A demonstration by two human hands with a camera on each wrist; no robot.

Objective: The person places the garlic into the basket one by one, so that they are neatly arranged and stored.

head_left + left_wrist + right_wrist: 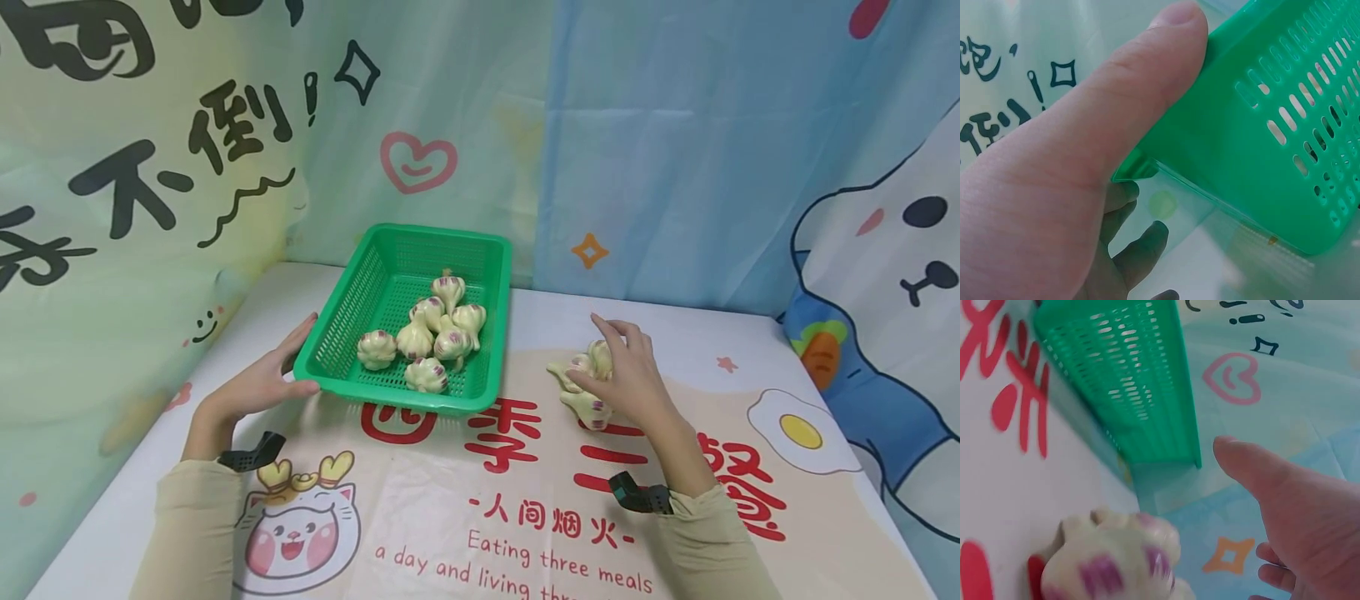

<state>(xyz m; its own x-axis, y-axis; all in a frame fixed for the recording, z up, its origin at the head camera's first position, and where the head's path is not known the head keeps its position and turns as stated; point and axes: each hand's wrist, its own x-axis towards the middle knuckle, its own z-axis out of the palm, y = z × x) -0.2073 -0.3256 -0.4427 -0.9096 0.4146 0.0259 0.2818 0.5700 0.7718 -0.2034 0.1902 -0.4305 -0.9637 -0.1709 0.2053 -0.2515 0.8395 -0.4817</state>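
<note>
A green perforated plastic basket (397, 399) stands on the table, with several garlic bulbs (415, 340) inside. My left hand (258, 379) is at its near left corner, thumb against the rim and fingers spread loosely along the outside of the left wall. In the left wrist view the thumb (1147, 75) overlaps the basket's edge. To the basket's right lies a small group of garlic bulbs (588, 410), white with purple patches. Over them hovers my right hand (633, 375), thumb and fingers apart. The right wrist view shows garlic (1113, 565) beside that hand, outside its grasp.
A printed tablecloth (435, 517) with red lettering covers the table. Printed curtains (660, 167) hang close behind the basket and along the left side. A strapped black device (255, 452) sits on each wrist.
</note>
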